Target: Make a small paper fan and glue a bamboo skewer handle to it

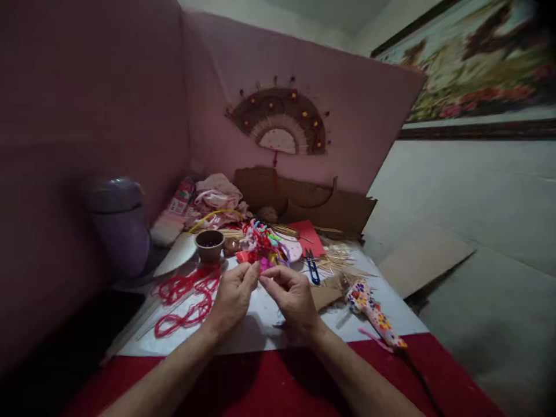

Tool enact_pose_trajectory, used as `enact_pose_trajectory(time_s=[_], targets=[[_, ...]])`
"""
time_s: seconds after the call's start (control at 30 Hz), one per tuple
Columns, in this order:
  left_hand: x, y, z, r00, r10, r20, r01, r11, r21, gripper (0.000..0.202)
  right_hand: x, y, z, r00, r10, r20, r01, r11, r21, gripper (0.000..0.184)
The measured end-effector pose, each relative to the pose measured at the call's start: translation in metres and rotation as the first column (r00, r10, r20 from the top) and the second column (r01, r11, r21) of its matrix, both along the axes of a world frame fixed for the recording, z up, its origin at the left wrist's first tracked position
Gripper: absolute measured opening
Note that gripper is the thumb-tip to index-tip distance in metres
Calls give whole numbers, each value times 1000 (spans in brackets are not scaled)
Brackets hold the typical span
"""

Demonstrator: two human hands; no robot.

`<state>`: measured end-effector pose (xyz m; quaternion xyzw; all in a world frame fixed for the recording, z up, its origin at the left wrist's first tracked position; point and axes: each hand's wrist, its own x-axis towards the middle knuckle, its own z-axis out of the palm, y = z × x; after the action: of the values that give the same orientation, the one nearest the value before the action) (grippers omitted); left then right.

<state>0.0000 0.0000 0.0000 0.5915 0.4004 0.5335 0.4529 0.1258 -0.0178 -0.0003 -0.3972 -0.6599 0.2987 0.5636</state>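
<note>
My left hand (233, 291) and my right hand (293, 296) meet at the fingertips over the white table covering (256, 336). Both are closed in a pinch around a small magenta piece (264, 264), whose kind I cannot make out. Just beyond it lies a heap of coloured fuzzy stems (256, 233), in red, pink, white and purple. Left of my left hand, red yarn (185, 289) lies in loose loops. Blue thread snips (311, 267) rest beyond my right hand, beside a red sheet of paper (307, 234).
A brown cup (209, 245) with dark contents stands behind the yarn. At left is a purple bin (119, 226). Thin sticks (347, 263) and a flower-patterned wrapped item (376, 318) lie at right. A decorated fan (282, 119) hangs above torn cardboard (304, 194).
</note>
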Motion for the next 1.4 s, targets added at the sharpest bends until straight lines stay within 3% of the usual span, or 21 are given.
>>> enact_pose_trajectory(time_s=[0.13,0.27,0.4,0.6,0.77,0.93,1.4], targets=[[1,-1,-1,989,-60,132,77,988,-134,41,1,-2,-1,1000,-24,4,24,1000,-9,14],[0,0,6,919,-41,392,176,932,-317,30,2,-2,0,999,-46,-10,45,999,-29,16],[-1,0,10,841,-43,539,224,935,-275,24,2,-2,0,998,-29,-49,27,999,-28,16],[-2,-2,9,835,-63,546,229,943,-240,23,1,-3,-4,994,-106,22,105,994,45,14],[-5,-3,11,825,-69,561,306,889,-341,12,2,-6,-5,961,-221,164,193,966,171,13],[-6,-2,10,775,-99,624,394,849,-353,6,2,-8,-4,940,-265,216,214,948,235,12],[-6,-2,9,758,-99,644,429,820,-378,8,2,-9,-2,909,-311,278,218,922,319,14]])
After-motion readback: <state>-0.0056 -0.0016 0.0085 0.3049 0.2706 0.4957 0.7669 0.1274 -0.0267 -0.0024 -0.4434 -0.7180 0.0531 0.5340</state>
